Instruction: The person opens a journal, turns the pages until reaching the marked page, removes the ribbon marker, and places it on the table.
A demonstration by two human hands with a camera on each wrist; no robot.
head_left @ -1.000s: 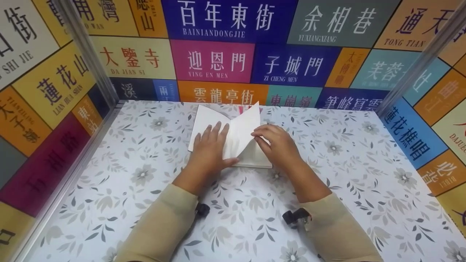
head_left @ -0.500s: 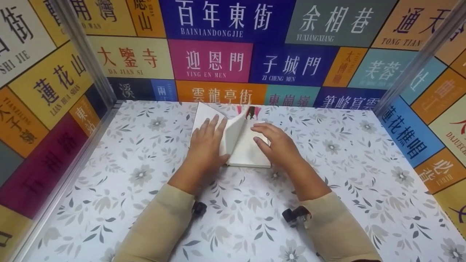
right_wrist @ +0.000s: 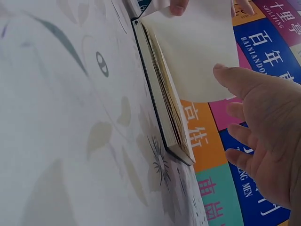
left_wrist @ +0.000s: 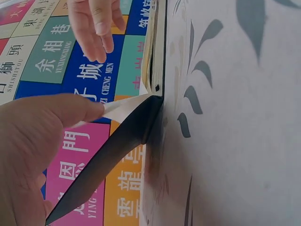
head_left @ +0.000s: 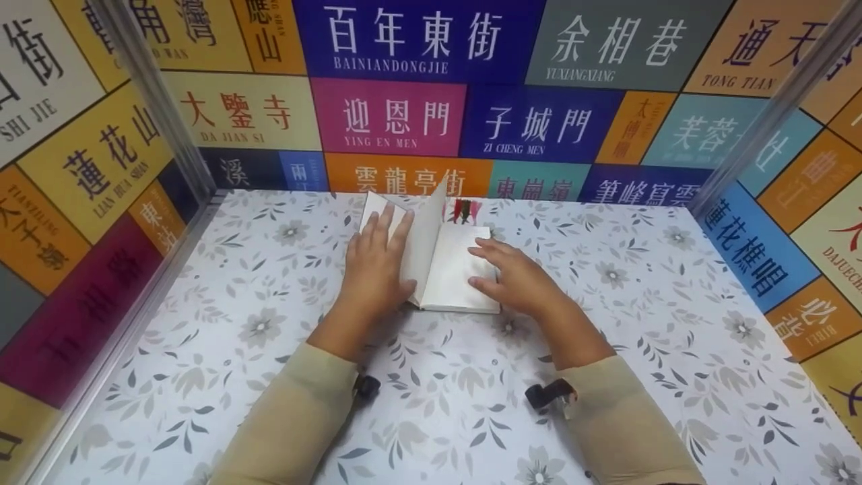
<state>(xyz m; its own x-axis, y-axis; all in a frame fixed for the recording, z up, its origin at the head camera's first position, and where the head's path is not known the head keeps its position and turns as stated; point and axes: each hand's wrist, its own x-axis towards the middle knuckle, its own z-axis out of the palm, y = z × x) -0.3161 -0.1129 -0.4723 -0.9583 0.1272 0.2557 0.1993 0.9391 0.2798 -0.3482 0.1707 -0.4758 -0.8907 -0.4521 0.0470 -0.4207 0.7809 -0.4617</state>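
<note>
A small blank-paged notebook [head_left: 454,269] lies spread on the table, and its left cover [left_wrist: 106,157] slants up off the tabletop. My left hand [head_left: 377,269] rests over the left side with fingers spread. In the left wrist view, its thumb [left_wrist: 77,108] touches a white page. One raised leaf [head_left: 427,232] stands near the middle of the notebook. My right hand [head_left: 515,276] hovers at the right edge, its fingers loosely bent and holding nothing. In the right wrist view, a gap shows between that hand [right_wrist: 268,127] and the page block [right_wrist: 164,89].
Red, dark and pink ribbon ends [head_left: 465,211] stick out behind the notebook. A white floral cloth [head_left: 444,404] covers the table. Colourful panels with Chinese lettering [head_left: 397,114] wall in the back and sides, with clear corner posts [head_left: 161,101].
The right fingers have let go of the leaf they pinched. Pages have swung left toward the left hand, baring the right page and the ribbon ends. The left hand has shifted slightly left.
</note>
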